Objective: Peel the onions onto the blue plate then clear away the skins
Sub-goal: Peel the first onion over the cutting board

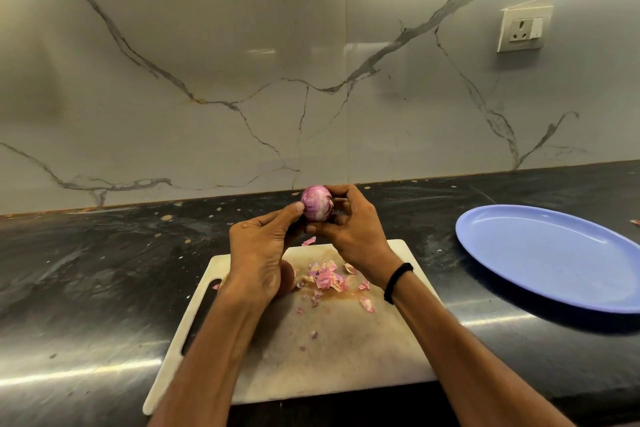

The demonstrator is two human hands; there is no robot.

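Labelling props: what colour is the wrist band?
Black; the band sits on the right wrist, clearest in the head view.

white cutting board (332, 350) on dark countertop (104, 270) | marble-veined backsplash (242, 62) | wall socket (523, 29) upper right

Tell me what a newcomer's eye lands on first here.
The purple onion, held up between the left hand and right hand above the white cutting board. Next, pink skins scattered mid-board, and the bare blue plate on the dark counter to the right.
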